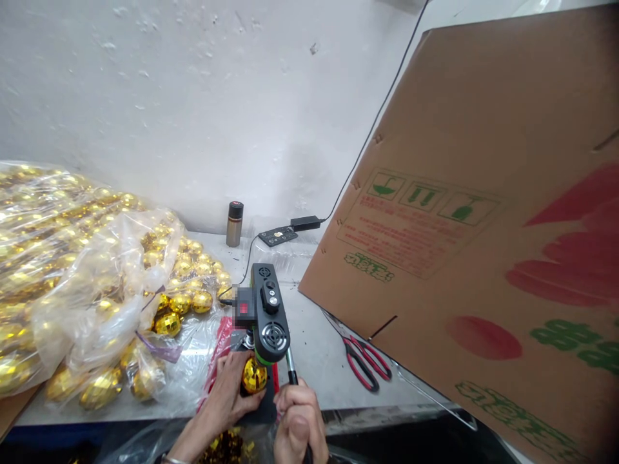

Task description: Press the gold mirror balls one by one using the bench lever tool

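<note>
My left hand [227, 392] is closed around the side of a shiny gold mirror ball [255, 377], keeping it under the front end of a black bench machine [271, 308]. The machine has round grilles on top and a green lower edge. My right hand [300, 419] is wrapped round the black grip of a metal lever [291, 368] on the machine's right side. Beneath the ball, a dark base with red edges shows in part. The machine hides the ball's top.
Clear plastic bags of gold balls [167, 324] spread over the left of the table. Red-handled scissors [360, 361] lie to the right, beside a large cardboard box [435, 225]. Near the wall are a small bottle [235, 224], a dark flat object [278, 236] and a cabled power adapter [305, 223].
</note>
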`<control>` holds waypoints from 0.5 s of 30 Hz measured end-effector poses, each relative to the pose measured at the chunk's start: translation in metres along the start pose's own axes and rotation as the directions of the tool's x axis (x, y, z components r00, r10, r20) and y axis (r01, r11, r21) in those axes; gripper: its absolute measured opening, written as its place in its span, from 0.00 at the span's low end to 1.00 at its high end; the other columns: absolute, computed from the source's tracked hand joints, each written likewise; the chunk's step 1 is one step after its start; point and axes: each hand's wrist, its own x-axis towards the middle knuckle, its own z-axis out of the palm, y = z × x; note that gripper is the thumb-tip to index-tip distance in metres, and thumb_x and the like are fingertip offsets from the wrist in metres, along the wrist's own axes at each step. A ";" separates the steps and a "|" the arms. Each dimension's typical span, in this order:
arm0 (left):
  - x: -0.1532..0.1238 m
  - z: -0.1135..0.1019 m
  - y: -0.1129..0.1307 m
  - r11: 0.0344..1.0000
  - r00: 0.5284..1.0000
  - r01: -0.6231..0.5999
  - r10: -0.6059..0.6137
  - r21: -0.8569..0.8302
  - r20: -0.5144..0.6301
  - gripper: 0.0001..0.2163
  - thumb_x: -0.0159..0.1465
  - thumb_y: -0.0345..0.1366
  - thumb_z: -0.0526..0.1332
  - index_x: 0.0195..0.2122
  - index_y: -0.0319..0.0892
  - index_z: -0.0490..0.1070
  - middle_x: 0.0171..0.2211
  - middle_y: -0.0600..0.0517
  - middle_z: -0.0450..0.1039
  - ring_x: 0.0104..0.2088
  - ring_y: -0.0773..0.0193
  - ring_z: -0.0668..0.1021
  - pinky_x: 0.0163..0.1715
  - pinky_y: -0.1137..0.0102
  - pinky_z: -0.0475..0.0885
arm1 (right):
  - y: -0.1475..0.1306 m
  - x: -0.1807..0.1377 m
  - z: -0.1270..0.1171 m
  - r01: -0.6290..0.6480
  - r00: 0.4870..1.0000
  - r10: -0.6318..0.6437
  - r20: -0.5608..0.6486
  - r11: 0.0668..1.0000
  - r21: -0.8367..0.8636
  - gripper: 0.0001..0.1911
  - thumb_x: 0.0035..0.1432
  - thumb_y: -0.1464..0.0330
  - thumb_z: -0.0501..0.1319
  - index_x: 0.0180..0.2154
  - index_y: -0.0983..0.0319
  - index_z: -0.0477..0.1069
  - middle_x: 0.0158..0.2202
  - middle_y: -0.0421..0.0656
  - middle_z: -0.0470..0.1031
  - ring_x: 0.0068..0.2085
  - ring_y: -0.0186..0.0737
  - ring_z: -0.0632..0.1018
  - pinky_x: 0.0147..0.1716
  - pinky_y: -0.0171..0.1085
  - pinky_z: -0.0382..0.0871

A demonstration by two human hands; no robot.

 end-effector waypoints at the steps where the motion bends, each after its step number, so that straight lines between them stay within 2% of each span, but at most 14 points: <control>1: 0.000 -0.001 0.001 1.000 1.000 0.004 -0.004 -0.001 -0.001 0.18 0.57 0.40 0.69 0.49 0.46 0.75 0.41 0.47 0.78 0.43 0.47 0.77 0.48 0.55 0.72 | 0.002 -0.005 0.001 -0.010 1.000 0.010 -0.002 1.000 -0.012 0.21 0.76 0.69 0.48 0.27 0.58 0.63 0.24 0.34 0.70 0.24 0.33 0.72 0.42 0.41 0.71; 5: 0.000 -0.002 0.003 1.000 1.000 0.018 -0.018 0.010 0.005 0.19 0.58 0.42 0.70 0.50 0.46 0.76 0.42 0.46 0.79 0.44 0.48 0.77 0.47 0.56 0.73 | 0.013 -0.022 0.003 -0.011 0.998 0.011 -0.061 1.000 0.002 0.21 0.75 0.70 0.47 0.26 0.58 0.60 0.24 0.35 0.67 0.23 0.34 0.70 0.36 0.40 0.70; 9: 0.003 -0.004 0.007 0.999 1.000 0.026 -0.026 0.025 0.018 0.19 0.57 0.40 0.70 0.50 0.46 0.76 0.43 0.46 0.79 0.44 0.47 0.78 0.48 0.54 0.73 | 0.005 -0.011 -0.001 0.024 1.000 -0.024 0.005 0.999 -0.038 0.21 0.75 0.69 0.50 0.26 0.58 0.62 0.25 0.35 0.69 0.24 0.33 0.71 0.40 0.40 0.71; 12: 0.001 -0.006 0.008 1.000 0.999 0.031 -0.031 0.007 0.017 0.21 0.57 0.38 0.70 0.52 0.46 0.76 0.45 0.45 0.80 0.47 0.45 0.79 0.50 0.51 0.75 | -0.019 0.020 -0.005 -0.122 0.991 0.121 0.049 0.992 0.012 0.21 0.75 0.70 0.51 0.26 0.59 0.62 0.26 0.36 0.69 0.27 0.34 0.71 0.36 0.37 0.68; 15: -0.015 -0.003 -0.004 1.000 1.000 0.017 -0.017 -0.022 -0.006 0.25 0.58 0.37 0.70 0.58 0.48 0.74 0.52 0.42 0.81 0.53 0.42 0.79 0.55 0.48 0.75 | -0.044 0.051 -0.003 -0.238 0.970 0.231 0.080 0.967 0.095 0.19 0.73 0.73 0.55 0.26 0.59 0.65 0.26 0.37 0.70 0.28 0.34 0.72 0.30 0.35 0.61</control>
